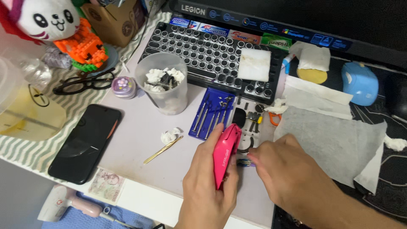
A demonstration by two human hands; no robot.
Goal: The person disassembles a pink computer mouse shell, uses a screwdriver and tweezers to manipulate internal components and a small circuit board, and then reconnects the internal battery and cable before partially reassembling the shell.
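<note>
Gripping pink mouse shell (226,149) in left hand (210,188) | right hand (288,174) pinching small part beside it

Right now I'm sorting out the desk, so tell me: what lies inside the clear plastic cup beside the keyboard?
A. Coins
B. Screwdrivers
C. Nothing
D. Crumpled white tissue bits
D: the clear plastic cup holds crumpled white tissue bits with some dark pieces among them; the screwdrivers lie in the blue tray.

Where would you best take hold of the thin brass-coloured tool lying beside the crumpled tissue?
Probably pinch the brass-coloured tool across its mid-shaft from above. It lies flat and slanted on the mat, its upper end close to the crumpled tissue, so the lower half looks freer for the grip.
</note>
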